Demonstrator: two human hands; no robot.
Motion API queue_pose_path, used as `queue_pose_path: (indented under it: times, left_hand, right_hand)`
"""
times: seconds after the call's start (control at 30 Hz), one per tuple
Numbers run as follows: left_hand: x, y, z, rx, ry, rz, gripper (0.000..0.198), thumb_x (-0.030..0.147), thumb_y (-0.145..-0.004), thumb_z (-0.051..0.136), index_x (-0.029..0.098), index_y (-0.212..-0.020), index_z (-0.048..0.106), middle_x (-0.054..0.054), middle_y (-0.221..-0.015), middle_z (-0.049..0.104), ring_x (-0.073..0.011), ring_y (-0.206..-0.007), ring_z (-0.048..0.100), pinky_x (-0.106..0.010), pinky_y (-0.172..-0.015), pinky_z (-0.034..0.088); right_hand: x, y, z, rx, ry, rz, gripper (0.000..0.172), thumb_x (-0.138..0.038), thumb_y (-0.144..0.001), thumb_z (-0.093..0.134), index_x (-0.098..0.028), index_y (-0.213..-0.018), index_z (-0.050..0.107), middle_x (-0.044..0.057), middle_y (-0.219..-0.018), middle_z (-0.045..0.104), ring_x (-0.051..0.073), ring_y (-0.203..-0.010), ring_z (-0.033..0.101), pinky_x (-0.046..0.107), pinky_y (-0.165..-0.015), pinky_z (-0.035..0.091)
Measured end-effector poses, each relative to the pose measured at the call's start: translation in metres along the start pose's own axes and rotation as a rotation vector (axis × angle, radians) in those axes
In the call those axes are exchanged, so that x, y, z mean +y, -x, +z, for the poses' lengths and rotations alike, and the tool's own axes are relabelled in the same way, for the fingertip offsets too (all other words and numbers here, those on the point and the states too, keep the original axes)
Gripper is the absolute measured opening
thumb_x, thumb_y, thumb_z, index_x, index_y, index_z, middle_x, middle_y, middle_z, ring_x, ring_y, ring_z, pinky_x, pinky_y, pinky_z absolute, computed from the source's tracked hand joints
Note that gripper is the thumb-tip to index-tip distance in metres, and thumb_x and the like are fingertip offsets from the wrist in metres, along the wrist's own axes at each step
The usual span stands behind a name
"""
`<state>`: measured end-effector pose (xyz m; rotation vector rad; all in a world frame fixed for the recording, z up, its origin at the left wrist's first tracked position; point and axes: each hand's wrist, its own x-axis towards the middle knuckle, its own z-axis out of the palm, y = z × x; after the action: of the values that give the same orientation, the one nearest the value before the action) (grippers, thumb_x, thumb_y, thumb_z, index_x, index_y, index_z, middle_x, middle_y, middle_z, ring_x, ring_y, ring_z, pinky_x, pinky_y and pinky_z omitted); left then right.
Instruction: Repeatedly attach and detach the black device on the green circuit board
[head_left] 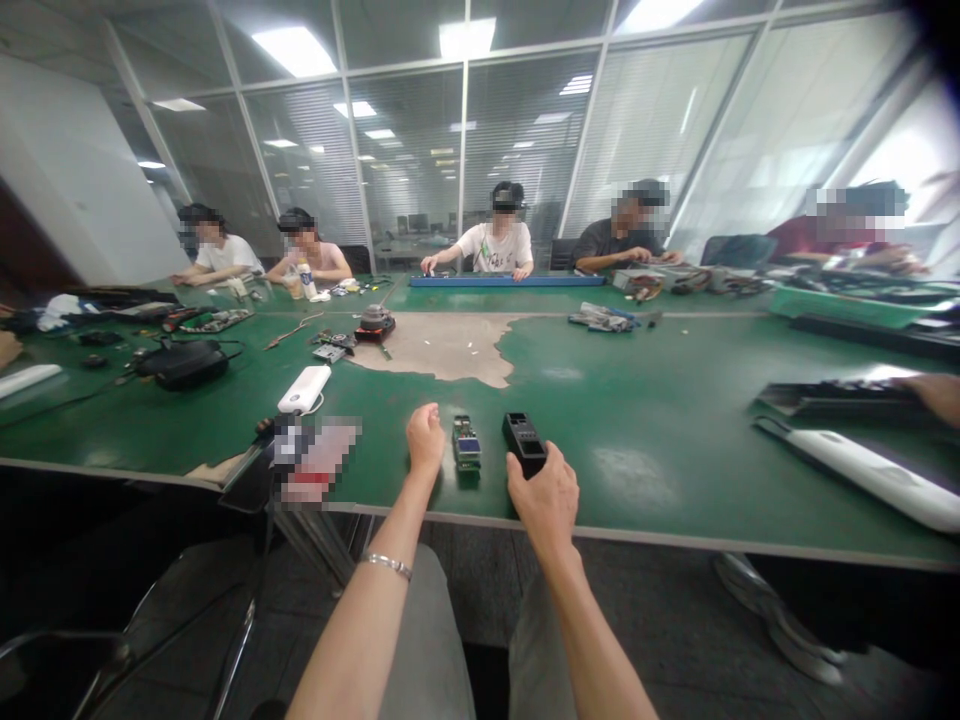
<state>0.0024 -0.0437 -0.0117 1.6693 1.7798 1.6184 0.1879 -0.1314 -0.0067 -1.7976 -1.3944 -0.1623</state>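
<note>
My left hand point(425, 437) rests on the green table point(645, 440) near its front edge, fingers curled into a loose fist with nothing visible in it. Just right of it lies a small circuit board with a blue part point(466, 446). My right hand point(545, 497) is closed around the near end of a black rectangular device point(523, 441) that lies on the table pointing away from me. A silver bracelet point(387, 565) sits on my left wrist.
A white power bank point(305, 388) and a black pouch point(184, 362) lie to the left. A worn bare patch point(450, 345) marks the table's middle. Several people sit along the far side. A white elongated object point(862, 472) and another person's hand point(937, 395) are at the right.
</note>
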Motion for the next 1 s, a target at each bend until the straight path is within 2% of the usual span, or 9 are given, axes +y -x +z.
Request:
queue_pose_path:
  times: [0.4,0.53,0.7,1.0]
  left_hand:
    - [0.008,-0.002,-0.007,0.011,0.082,-0.070,0.030,0.010,-0.081,0.047,0.014,-0.104,0.066,-0.010,-0.107,0.069,-0.0168,-0.099,0.065,-0.032,-0.094,0.049]
    - [0.011,-0.008,-0.014,-0.100,-0.039,-0.087,0.027,0.011,-0.080,0.050,0.013,-0.098,0.069,-0.011,-0.104,0.070,-0.0183,-0.097,0.065,-0.034,-0.094,0.048]
    - [0.009,-0.007,-0.018,-0.141,-0.163,0.062,0.025,0.012,-0.081,0.051,0.015,-0.094,0.071,-0.010,-0.107,0.068,-0.0179,-0.104,0.061,-0.033,-0.100,0.044]
    - [0.003,0.001,-0.020,-0.146,-0.142,0.154,0.020,0.015,-0.082,0.053,0.018,-0.088,0.072,-0.008,-0.101,0.070,-0.0177,-0.099,0.062,-0.033,-0.093,0.047]
  right_hand:
    - [-0.002,0.000,-0.002,-0.005,-0.012,0.016,0.062,-0.044,-0.081,0.053,-0.004,-0.128,0.045,0.021,-0.119,0.058,0.031,-0.109,0.051,0.039,-0.091,0.037]
    - [-0.003,0.000,-0.003,-0.008,-0.011,0.009,0.060,-0.042,-0.081,0.053,-0.005,-0.127,0.046,0.021,-0.117,0.059,0.031,-0.108,0.051,0.039,-0.090,0.036]
    - [-0.004,0.001,-0.004,-0.025,-0.018,0.009,0.052,-0.041,-0.082,0.051,-0.009,-0.123,0.050,0.018,-0.110,0.062,0.030,-0.104,0.053,0.039,-0.088,0.036]
    - [-0.006,-0.005,-0.008,-0.041,-0.094,0.034,0.053,-0.051,-0.082,0.049,-0.013,-0.117,0.055,0.013,-0.099,0.066,0.027,-0.091,0.058,0.035,-0.082,0.039]
